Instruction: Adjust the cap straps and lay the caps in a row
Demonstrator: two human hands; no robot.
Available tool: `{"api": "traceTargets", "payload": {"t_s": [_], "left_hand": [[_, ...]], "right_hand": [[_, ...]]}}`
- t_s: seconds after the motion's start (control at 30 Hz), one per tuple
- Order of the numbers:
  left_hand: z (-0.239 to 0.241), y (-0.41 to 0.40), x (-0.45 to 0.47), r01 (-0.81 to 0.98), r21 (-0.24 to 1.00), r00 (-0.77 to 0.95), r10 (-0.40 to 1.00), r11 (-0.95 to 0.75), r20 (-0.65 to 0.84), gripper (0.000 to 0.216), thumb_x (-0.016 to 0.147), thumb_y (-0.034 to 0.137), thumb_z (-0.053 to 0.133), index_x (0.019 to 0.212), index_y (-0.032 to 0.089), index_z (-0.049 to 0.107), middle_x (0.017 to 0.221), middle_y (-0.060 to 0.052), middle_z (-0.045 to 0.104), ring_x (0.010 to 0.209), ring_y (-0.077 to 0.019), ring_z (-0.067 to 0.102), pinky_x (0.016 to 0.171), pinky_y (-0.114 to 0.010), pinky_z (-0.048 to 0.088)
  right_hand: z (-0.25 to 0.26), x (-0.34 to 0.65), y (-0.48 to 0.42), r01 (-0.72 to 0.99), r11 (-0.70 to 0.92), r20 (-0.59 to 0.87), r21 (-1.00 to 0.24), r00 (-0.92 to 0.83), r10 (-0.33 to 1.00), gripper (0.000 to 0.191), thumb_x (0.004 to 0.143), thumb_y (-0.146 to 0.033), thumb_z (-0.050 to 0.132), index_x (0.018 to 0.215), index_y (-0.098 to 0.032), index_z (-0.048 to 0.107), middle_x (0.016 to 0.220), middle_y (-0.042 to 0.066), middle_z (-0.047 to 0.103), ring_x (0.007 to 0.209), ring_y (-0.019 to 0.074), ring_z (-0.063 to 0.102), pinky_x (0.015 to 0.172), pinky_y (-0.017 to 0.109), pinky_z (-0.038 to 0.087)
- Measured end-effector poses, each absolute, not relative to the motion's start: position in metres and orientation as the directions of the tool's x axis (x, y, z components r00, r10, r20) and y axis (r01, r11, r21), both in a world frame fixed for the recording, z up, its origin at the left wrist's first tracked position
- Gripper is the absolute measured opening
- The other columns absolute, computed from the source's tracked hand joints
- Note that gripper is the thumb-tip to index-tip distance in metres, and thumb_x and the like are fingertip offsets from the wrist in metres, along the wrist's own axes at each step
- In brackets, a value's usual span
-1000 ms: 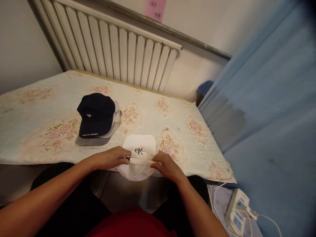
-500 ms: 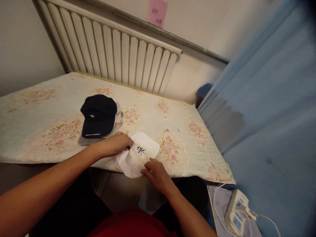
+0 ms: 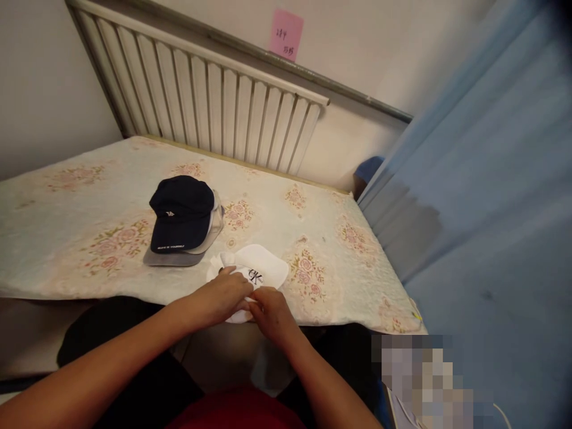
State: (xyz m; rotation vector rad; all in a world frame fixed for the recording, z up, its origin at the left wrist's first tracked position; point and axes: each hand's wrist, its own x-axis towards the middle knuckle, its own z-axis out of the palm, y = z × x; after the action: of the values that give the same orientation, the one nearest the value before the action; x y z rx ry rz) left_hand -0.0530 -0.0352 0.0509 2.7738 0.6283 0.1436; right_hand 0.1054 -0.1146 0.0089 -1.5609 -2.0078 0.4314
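Observation:
A white cap [image 3: 263, 267] with a black logo lies at the near edge of the floral-covered table [image 3: 80, 238]. My left hand [image 3: 223, 297] rests on the cap's near left part with fingers curled over the fabric. My right hand [image 3: 270, 313] pinches the cap's near edge right beside the left hand; the two hands touch. To the left, a navy cap [image 3: 181, 211] sits on top of a stack of other caps, a grey brim [image 3: 167, 258] showing beneath.
A white ribbed radiator [image 3: 214, 101] runs along the wall behind the table, with a pink note [image 3: 285, 34] above it. A blue curtain [image 3: 482, 196] hangs on the right. My red clothing [image 3: 236, 411] shows at the bottom.
Both hands have come together at the near edge of the white cap. The cap has turned and been bunched, its logo now tilted and closer to my fingers.

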Motion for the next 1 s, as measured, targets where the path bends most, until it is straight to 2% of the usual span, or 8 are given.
{"api": "traceTargets", "payload": {"t_s": [0.17, 0.4, 0.5, 0.73, 0.8, 0.9, 0.97, 1.0], "left_hand": [[0.044, -0.032, -0.054, 0.399, 0.289, 0.900, 0.432, -0.870, 0.057, 0.018, 0.087, 0.027, 0.053, 0.078, 0.016, 0.064, 0.077, -0.008, 0.066, 0.080, -0.0235, 0.060, 0.099, -0.049, 0.030], [0.069, -0.027, -0.068, 0.440, 0.294, 0.890, 0.456, -0.848, -0.018, 0.010, 0.083, 0.017, 0.054, 0.078, 0.017, 0.063, 0.081, -0.007, 0.065, 0.085, -0.0236, 0.059, 0.101, -0.051, 0.027], [0.070, -0.020, -0.071, 0.446, 0.307, 0.882, 0.471, -0.841, 0.010, 0.012, 0.082, 0.015, 0.054, 0.075, 0.018, 0.063, 0.079, -0.007, 0.065, 0.084, -0.0236, 0.058, 0.102, -0.053, 0.024], [0.065, 0.004, -0.069, 0.438, 0.153, 0.884, 0.455, -0.886, 0.109, 0.012, 0.081, 0.015, 0.056, 0.071, 0.018, 0.061, 0.077, -0.005, 0.065, 0.090, -0.0236, 0.057, 0.104, -0.055, 0.020], [0.073, 0.006, -0.068, 0.443, 0.117, 0.867, 0.458, -0.889, 0.195, 0.011, 0.083, 0.015, 0.055, 0.075, 0.018, 0.062, 0.087, -0.007, 0.067, 0.106, -0.0275, 0.054, 0.104, -0.056, 0.021], [0.091, -0.001, -0.069, 0.463, 0.148, 0.765, 0.479, -0.874, 0.430, 0.011, 0.087, 0.019, 0.051, 0.092, 0.018, 0.061, 0.114, -0.011, 0.062, 0.128, -0.0291, 0.040, 0.106, -0.051, 0.027], [0.101, -0.014, -0.072, 0.471, 0.258, 0.621, 0.525, -0.844, 0.583, 0.017, 0.089, 0.022, 0.048, 0.101, 0.017, 0.058, 0.118, -0.012, 0.060, 0.122, -0.0260, 0.046, 0.103, -0.045, 0.034], [0.103, -0.022, -0.075, 0.467, 0.324, 0.524, 0.553, -0.823, 0.648, 0.016, 0.090, 0.023, 0.046, 0.099, 0.017, 0.058, 0.109, -0.011, 0.062, 0.114, -0.0242, 0.051, 0.100, -0.042, 0.038]], "right_hand": [[0.012, 0.121, -0.114, 0.781, 0.338, 0.200, -0.525, -0.273, 0.941, 0.023, 0.093, -0.032, 0.050, 0.076, -0.018, 0.060, 0.076, 0.002, 0.061, 0.076, 0.0159, 0.053, 0.071, 0.027, 0.036], [0.001, 0.142, -0.102, 0.822, 0.376, 0.156, -0.429, -0.342, 0.927, 0.017, 0.091, -0.026, 0.053, 0.080, -0.017, 0.062, 0.078, 0.004, 0.063, 0.079, 0.0168, 0.054, 0.074, 0.027, 0.039], [-0.003, 0.144, -0.098, 0.818, 0.409, 0.147, -0.403, -0.384, 0.912, 0.013, 0.090, -0.025, 0.054, 0.086, -0.017, 0.063, 0.083, 0.006, 0.066, 0.081, 0.0179, 0.056, 0.076, 0.029, 0.040], [-0.005, 0.135, -0.101, 0.815, 0.430, 0.119, -0.388, -0.418, 0.901, 0.013, 0.087, -0.026, 0.058, 0.076, -0.018, 0.061, 0.077, 0.004, 0.065, 0.074, 0.0177, 0.055, 0.072, 0.029, 0.039], [-0.004, 0.131, -0.104, 0.812, 0.394, 0.166, -0.431, -0.357, 0.919, 0.018, 0.089, -0.028, 0.053, 0.076, -0.018, 0.060, 0.075, 0.003, 0.063, 0.073, 0.0170, 0.054, 0.069, 0.028, 0.038], [0.003, 0.127, -0.108, 0.722, 0.302, 0.241, -0.622, -0.190, 0.952, 0.021, 0.090, -0.029, 0.051, 0.074, -0.019, 0.058, 0.071, 0.000, 0.059, 0.070, 0.0150, 0.052, 0.064, 0.026, 0.036], [0.012, 0.125, -0.108, 0.598, 0.230, 0.247, -0.768, -0.056, 0.968, 0.019, 0.088, -0.027, 0.052, 0.072, -0.019, 0.058, 0.067, -0.002, 0.056, 0.067, 0.0136, 0.050, 0.061, 0.024, 0.035], [0.018, 0.126, -0.107, 0.538, 0.193, 0.235, -0.820, 0.010, 0.972, 0.018, 0.086, -0.027, 0.054, 0.070, -0.019, 0.058, 0.064, -0.003, 0.054, 0.065, 0.0132, 0.049, 0.059, 0.024, 0.034]]}}
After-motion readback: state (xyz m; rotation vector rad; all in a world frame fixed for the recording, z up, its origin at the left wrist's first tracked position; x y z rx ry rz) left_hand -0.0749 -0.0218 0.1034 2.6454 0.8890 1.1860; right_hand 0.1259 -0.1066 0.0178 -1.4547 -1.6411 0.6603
